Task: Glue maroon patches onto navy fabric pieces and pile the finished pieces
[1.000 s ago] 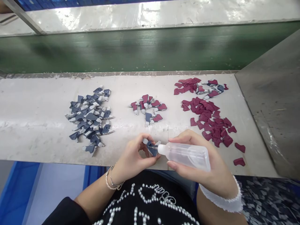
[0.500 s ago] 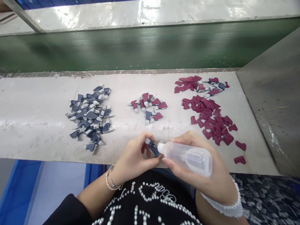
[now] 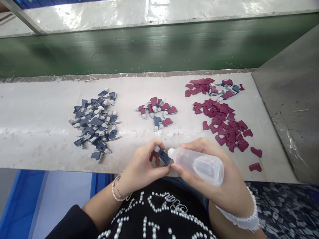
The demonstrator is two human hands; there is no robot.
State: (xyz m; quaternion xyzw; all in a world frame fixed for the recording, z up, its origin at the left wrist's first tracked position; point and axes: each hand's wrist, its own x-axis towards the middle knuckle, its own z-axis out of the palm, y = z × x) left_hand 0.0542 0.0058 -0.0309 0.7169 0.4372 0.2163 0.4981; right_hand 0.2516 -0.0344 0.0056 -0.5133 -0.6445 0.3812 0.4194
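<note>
Between the thumb and fingers of my left hand (image 3: 144,166) is a small dark blue plastic part (image 3: 163,157) with a light grey end. My right hand (image 3: 214,176) grips a translucent squeeze bottle (image 3: 196,165), tilted so its white tip meets or nearly meets the blue part; whether they touch I cannot tell. Clear liquid shows inside the bottle. Beyond my hands lies a small group of similar parts, most topped with a maroon piece (image 3: 167,122). A heap of blue and grey parts (image 3: 96,121) lies to the left, loose maroon pieces (image 3: 228,131) to the right.
The pale worktable (image 3: 37,132) ends at a green band (image 3: 139,53) at the back and a metal panel (image 3: 294,109) on the right. Below the front edge are a blue bin (image 3: 22,199) at left and a mass of dark and grey parts (image 3: 286,212) at right.
The bottle has shifted slightly left in the picture, its tip still at the blue part. Both hands keep their grips, and the piles look the same apart from a small camera shift.
</note>
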